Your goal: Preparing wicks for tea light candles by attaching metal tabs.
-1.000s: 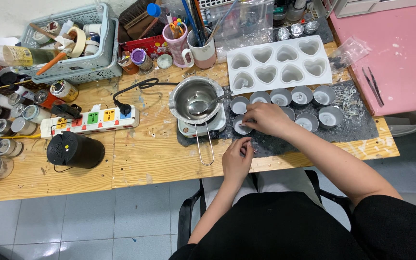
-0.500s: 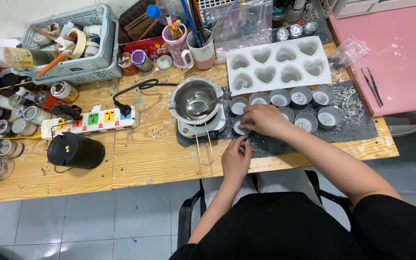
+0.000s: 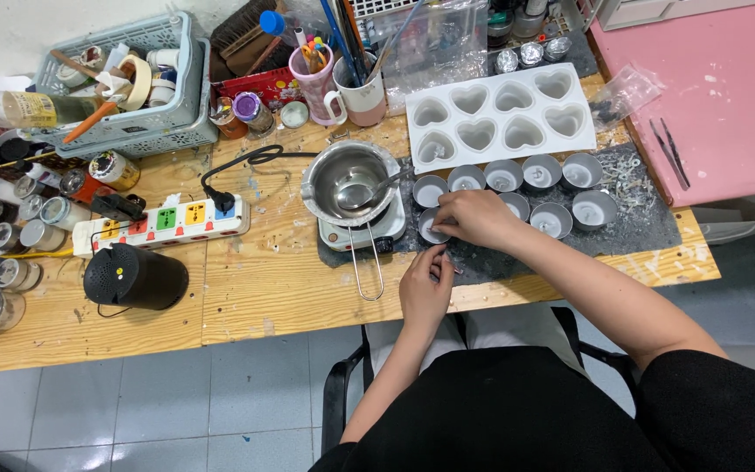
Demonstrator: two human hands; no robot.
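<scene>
Right hand (image 3: 475, 218) fingertips rest on small tin cup (image 3: 431, 229) (partly hidden).

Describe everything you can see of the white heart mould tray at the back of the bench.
The heart mould tray is a white, matte rectangular slab, silicone by the look of it, with eight heart-shaped cavities in two rows of four, all apparently empty. It lies flat and slightly askew on the wooden bench, its near edge over the dark mat, just behind a row of small round metal cups. Neither hand touches it.

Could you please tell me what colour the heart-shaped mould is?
The mould is white, seen in the head view.
</scene>
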